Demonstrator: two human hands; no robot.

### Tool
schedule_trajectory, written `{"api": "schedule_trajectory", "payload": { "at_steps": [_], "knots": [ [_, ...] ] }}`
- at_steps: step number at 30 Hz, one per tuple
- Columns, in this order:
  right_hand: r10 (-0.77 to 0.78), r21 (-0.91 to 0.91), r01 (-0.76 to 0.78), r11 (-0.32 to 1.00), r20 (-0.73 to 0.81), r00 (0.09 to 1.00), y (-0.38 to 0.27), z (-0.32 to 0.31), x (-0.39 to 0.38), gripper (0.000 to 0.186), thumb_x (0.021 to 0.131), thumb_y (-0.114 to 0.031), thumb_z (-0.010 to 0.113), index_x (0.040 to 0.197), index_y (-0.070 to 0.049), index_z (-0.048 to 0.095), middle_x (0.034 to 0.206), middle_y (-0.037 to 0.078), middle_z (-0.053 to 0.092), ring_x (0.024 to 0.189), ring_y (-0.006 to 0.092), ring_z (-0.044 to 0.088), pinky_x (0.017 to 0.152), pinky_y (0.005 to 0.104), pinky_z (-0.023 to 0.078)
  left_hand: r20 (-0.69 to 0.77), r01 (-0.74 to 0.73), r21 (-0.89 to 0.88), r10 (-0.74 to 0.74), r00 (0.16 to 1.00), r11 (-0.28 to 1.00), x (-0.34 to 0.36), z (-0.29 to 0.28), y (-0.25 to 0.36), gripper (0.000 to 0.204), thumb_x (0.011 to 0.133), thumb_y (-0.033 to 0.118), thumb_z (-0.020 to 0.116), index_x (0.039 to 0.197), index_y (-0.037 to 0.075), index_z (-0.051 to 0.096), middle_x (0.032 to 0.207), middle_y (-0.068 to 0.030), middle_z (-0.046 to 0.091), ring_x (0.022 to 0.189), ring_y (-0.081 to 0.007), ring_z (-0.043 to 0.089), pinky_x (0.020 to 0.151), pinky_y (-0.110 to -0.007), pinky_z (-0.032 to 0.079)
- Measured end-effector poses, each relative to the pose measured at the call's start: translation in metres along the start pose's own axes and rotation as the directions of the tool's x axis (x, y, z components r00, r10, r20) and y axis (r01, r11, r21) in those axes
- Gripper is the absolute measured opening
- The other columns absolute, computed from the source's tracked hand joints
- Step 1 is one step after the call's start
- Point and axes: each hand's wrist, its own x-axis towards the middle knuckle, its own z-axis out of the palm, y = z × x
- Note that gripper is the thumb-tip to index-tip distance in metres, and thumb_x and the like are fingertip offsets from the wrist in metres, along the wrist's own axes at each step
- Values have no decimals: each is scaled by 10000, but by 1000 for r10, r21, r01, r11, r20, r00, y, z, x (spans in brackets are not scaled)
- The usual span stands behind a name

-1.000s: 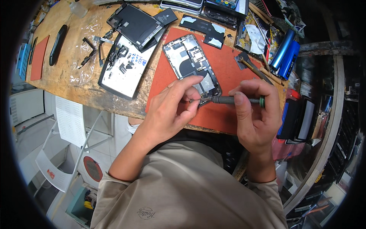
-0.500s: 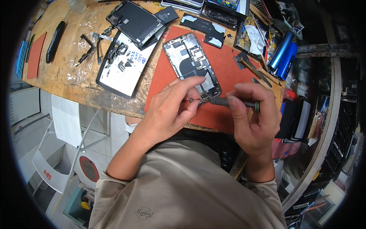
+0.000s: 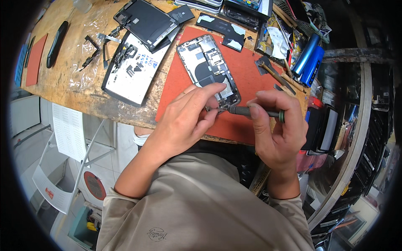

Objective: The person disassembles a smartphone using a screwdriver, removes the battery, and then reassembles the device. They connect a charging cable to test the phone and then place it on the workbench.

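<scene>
An opened phone (image 3: 202, 60), its inner boards and metal parts showing, lies slanted on a red-orange mat (image 3: 169, 94). My right hand (image 3: 281, 129) grips a screwdriver (image 3: 243, 110) with a dark ridged handle and a green end, held nearly level with its tip pointing left. Over the phone's lower end is my left hand (image 3: 182, 119), index finger stretched across it. The thumb and another finger pinch together by the screwdriver's tip. A small bit shows between them, too small to name, and the hand hides part of the phone's lower left side.
A dark phone screen (image 3: 144, 23) and a white panel with handwriting (image 3: 130, 85) lie left of the mat. Black battery pieces (image 3: 222, 29) sit beyond the phone. At right are a hammer (image 3: 276, 75), blue cylinders (image 3: 307, 58) and a tool tray (image 3: 274, 42).
The whole view has shifted slightly, so the bench items appear a little farther left. Both hands keep nearly the same pose, with the screwdriver still in my right hand.
</scene>
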Motion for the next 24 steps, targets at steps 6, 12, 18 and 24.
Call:
{"api": "schedule_trajectory", "payload": {
  "at_steps": [6, 12, 18, 24],
  "knots": [
    [-10, 0, 10, 1000, 8, 1000, -1, 2, 2, 239, 936, 70, 795, 1145, 78, 679, 1012, 182, 749, 814, 274, 753, 702, 351, 603, -17, -23, 6, 23, 1000, 1000, -1, 0, -1, 598, 885, -99, 723, 1449, 55, 598, 975, -121, 685, 885, -287, 709, 780, -402, 600],
    [-28, -14, 28, 1000, 19, 999, -3, 2, 2, 239, 934, 75, 794, 1143, 79, 678, 1005, 186, 749, 814, 278, 751, 700, 352, 604, -3, -40, 36, 40, 999, 999, 0, -1, -1, 632, 859, -106, 721, 1458, 50, 594, 957, -108, 658, 891, -282, 694, 791, -407, 590],
    [-18, -7, 18, 1000, 21, 1000, -3, 3, 2, 242, 930, 78, 797, 1141, 79, 678, 1002, 183, 749, 807, 277, 750, 696, 351, 604, -5, -52, 46, 52, 999, 998, 0, -1, -2, 652, 849, -106, 728, 1470, 42, 593, 945, -100, 647, 887, -283, 679, 795, -413, 582],
    [-13, -3, 13, 1000, 20, 1000, -3, 2, 1, 241, 930, 82, 795, 1141, 77, 679, 998, 180, 750, 808, 275, 750, 695, 350, 602, 0, -44, 51, 44, 999, 998, -1, -1, -2, 668, 853, -99, 739, 1485, 51, 584, 947, -98, 645, 886, -284, 674, 794, -407, 583]
  ]
}}
